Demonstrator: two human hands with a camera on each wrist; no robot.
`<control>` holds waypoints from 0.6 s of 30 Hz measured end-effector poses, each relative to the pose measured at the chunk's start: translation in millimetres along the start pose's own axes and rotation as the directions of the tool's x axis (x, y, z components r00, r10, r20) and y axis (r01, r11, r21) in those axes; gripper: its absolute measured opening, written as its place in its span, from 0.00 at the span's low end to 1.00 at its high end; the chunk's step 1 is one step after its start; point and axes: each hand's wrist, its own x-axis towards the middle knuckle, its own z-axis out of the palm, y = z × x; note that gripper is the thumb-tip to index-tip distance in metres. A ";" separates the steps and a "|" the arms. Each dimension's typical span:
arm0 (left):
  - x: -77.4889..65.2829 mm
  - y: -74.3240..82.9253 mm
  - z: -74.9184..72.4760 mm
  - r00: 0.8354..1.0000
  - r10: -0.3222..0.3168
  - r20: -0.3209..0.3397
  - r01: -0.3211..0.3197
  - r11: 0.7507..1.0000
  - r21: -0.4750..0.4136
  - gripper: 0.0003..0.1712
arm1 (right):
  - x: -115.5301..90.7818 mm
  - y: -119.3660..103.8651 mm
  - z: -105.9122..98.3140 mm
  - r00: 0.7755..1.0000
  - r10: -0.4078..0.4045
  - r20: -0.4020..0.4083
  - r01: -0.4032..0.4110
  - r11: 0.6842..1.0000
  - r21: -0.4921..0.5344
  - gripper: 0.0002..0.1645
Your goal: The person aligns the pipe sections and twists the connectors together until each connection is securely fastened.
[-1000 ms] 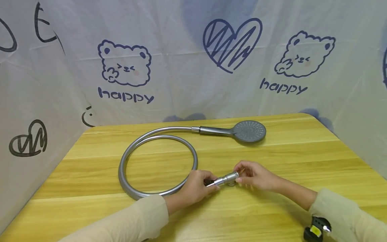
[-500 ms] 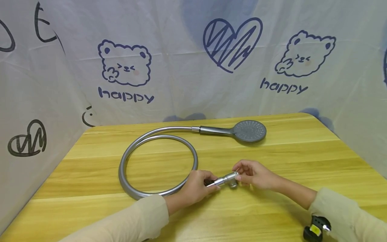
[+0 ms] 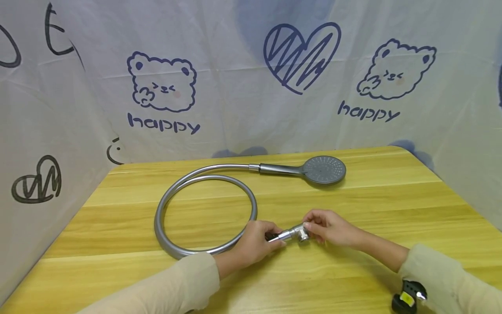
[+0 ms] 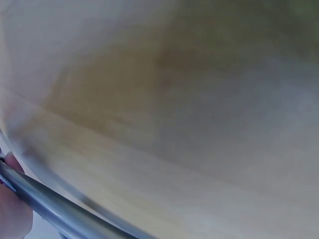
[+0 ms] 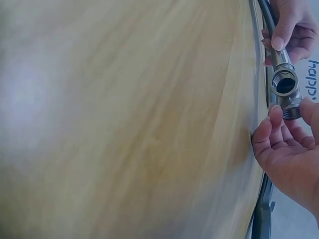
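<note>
My left hand point(image 3: 255, 240) grips the end of a grey shower hose point(image 3: 157, 220) by its chrome nut point(image 3: 285, 235). In the left wrist view, only a bit of that hand point(image 4: 15, 214) shows beside the hose point(image 4: 70, 214). Joined in line with the nut is a metal T-shaped pipe fitting point(image 3: 303, 235), its side outlet towards the table's front. The right hand point(image 3: 331, 227) pinches the fitting's far end between thumb and fingers. Seen in the right wrist view, the fitting point(image 5: 286, 83) shows a round threaded opening, with thumb and fingertips at its lower end.
Behind the hands, a grey hand shower point(image 3: 323, 170) lies face up, attached to the hose's other end. The hose loops on the wooden table point(image 3: 353, 279). A white cloth wall point(image 3: 235, 109) with drawings stands behind; a black strapped device point(image 3: 409, 297) sits at the right sleeve.
The T fitting has turned about its length, so its side outlet has swung into view towards the front. The right fingers have shifted on it; the left hand stays put.
</note>
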 end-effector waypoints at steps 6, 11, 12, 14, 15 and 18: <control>-0.2 -0.4 -0.2 1.000 0.012 0.003 -0.012 1.000 0.010 0.07 | 1.4 2.0 0.9 1.000 -0.024 -0.009 0.024 1.000 0.002 0.13; -0.3 -0.1 -0.3 1.000 0.017 0.005 -0.017 1.000 0.007 0.07 | 2.6 1.5 1.8 1.000 -0.028 -0.014 0.028 0.999 0.020 0.13; -0.4 0.0 -0.3 1.000 0.017 0.004 -0.017 1.000 0.006 0.07 | 2.8 1.1 1.9 1.000 -0.026 -0.016 0.026 0.999 0.024 0.13; -0.5 0.2 -0.3 1.000 0.017 0.003 -0.017 1.000 0.007 0.08 | 3.1 0.7 1.8 1.000 -0.022 -0.020 0.022 0.999 0.025 0.12; -0.5 0.2 -0.2 1.000 0.018 0.002 -0.018 1.000 0.008 0.08 | 3.1 0.5 1.7 1.000 -0.018 -0.022 0.019 0.999 0.026 0.12; -0.4 0.2 -0.2 1.000 0.021 0.002 -0.021 1.000 0.012 0.08 | 3.0 -0.1 1.6 1.000 -0.008 -0.030 0.009 1.000 0.020 0.12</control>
